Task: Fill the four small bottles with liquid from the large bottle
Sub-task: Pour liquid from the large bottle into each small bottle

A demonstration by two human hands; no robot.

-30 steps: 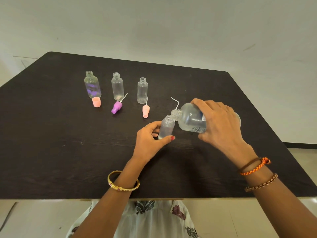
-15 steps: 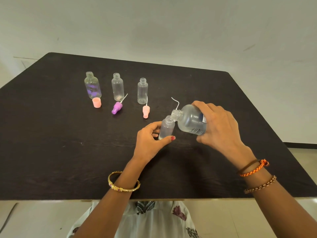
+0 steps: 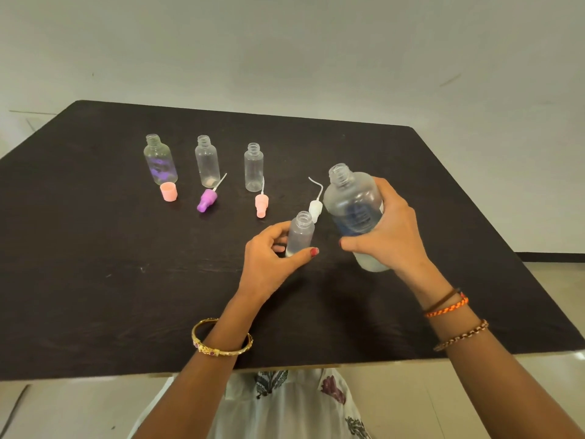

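right hand (image 3: 391,234) grips big bottle (image 3: 353,205) upright, label blurred, unreadable | left hand (image 3: 272,258) pinches small bottle (image 3: 300,232) on counter (image 3: 95,264), just left of big bottle | three small bottles (image 3: 207,161) well left

Blue print on label of large bottle (image 3: 354,210), right of frame centre — too blurred to read. No other text, numbers, brands legible anywhere.

A dark wood-grain counter (image 3: 95,280) is filling the middle of the view. A plain pale wall (image 3: 285,52) is rising behind it, and a light floor (image 3: 554,280) is showing at right.
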